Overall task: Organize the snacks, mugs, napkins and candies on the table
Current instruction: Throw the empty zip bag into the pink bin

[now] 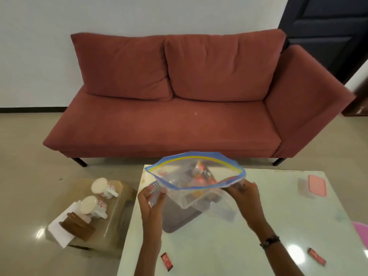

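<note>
Hands raised above glossy white table (249, 246) | left hand (152, 204) and right hand (246, 198) each pinching rim of clear blue-edged zip bag (196, 182), mouth spread wide | forearms angled inward.

we are looking at a home living room: a red fabric sofa (175, 100) with two back cushions is standing against a plain white wall (99, 14), a dark panelled door (326, 34) is showing at the right, and a glossy low worktop (278, 226) is sitting on a shiny tiled floor (22, 166) before the sofa.
</note>
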### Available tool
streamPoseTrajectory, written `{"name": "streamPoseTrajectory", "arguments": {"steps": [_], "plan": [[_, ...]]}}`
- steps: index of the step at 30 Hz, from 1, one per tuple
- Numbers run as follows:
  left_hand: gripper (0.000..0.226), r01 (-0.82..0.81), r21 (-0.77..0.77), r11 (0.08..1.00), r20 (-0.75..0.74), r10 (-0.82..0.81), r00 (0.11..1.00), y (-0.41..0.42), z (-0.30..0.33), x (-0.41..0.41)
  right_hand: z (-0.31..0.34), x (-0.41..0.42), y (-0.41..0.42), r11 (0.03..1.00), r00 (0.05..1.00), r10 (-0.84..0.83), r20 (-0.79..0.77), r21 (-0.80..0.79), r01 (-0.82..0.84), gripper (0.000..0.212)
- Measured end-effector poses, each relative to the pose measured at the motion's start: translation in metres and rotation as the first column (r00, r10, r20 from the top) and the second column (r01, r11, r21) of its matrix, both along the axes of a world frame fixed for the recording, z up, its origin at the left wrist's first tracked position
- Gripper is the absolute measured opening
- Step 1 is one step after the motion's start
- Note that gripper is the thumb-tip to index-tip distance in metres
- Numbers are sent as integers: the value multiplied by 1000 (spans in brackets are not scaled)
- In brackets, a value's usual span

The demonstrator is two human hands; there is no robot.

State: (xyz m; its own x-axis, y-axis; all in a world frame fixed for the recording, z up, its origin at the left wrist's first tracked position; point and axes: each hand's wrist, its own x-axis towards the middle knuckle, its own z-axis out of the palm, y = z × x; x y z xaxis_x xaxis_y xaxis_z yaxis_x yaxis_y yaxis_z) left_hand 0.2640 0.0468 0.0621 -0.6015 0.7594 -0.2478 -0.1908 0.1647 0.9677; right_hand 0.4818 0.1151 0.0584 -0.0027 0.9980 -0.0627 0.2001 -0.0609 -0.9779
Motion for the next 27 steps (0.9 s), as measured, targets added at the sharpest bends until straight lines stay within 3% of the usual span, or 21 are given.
{"name": "streamPoseTrajectory", "arguments": {"steps": [4, 7, 9, 14, 16, 18, 20, 22, 24, 27], "plan": [[61, 295, -23, 955, -91, -296, 951, 6, 16, 6, 38, 30, 2, 997, 986, 25, -167, -62, -36, 15], [34, 461, 3, 887, -32, -461, 887, 13, 35, 27, 60, 52, -3, 996, 979, 21, -203, -78, -38, 21], [17, 489, -7, 873, -51, -488, 871, 18, 44, 43, 68, 71, -9, 996, 978, -8, -207, -91, -11, 16], [6, 497, 128, 858, -10, -500, 866, 25, 62, 108, 79, 133, -28, 992, 981, 42, -192, -110, -64, 23], [8, 500, 147, 853, 29, -509, 860, 27, 67, 139, 75, 163, -36, 988, 979, 34, -199, -142, -63, 30], [17, 529, 130, 838, 50, -539, 841, 29, 65, 171, 70, 196, -46, 990, 977, -4, -215, -139, -27, 22], [9, 575, 95, 812, 19, -579, 815, 30, 59, 204, 65, 233, -54, 991, 969, -57, -239, -135, 25, 19], [20, 595, 92, 799, 21, -599, 801, 29, 55, 241, 60, 277, -61, 993, 971, -77, -227, -110, 53, 14], [22, 637, 83, 766, 33, -641, 767, 26, 58, 283, 60, 321, -68, 996, 968, -81, -238, -64, 67, 19], [15, 681, 50, 731, 173, -678, 715, 23, 52, 343, 67, 381, -80, 994, 964, -89, -252, 42, 103, 24]]}}
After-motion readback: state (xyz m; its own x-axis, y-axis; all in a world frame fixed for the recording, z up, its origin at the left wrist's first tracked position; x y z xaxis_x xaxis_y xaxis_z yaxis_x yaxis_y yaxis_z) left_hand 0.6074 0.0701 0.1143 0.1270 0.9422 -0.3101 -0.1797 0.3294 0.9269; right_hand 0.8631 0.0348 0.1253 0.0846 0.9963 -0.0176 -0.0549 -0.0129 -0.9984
